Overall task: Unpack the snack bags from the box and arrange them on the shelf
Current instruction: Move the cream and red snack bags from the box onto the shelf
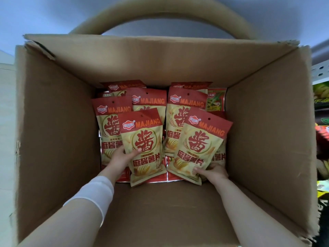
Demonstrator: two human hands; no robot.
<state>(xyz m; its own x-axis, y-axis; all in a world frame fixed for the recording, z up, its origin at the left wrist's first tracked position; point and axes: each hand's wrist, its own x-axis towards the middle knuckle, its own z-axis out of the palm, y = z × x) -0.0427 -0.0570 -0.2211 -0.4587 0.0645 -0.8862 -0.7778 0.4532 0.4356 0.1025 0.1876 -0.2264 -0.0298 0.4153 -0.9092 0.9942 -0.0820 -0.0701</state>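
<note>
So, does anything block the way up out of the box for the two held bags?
Nothing visible does. The left hand grips the left bag, the right hand the right bag, both atop the pile. The box is open above them. The shelf shows only at the right edge.

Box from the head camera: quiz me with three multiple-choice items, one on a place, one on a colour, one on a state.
1. Where in the box is the green bag? A near left corner; B far right corner; C middle.
2. What colour is the top band of the snack bags marked MAJIANG? A blue; B red; C black.
3. What is the right hand doing? A hanging outside the box; B pressing flat on the box wall; C gripping the front right bag by its lower corner.
Answers: 1 B, it peeks out by the far right wall; 2 B, each band is red above a cream body; 3 C, its thumb and fingers pinch that corner.
</note>
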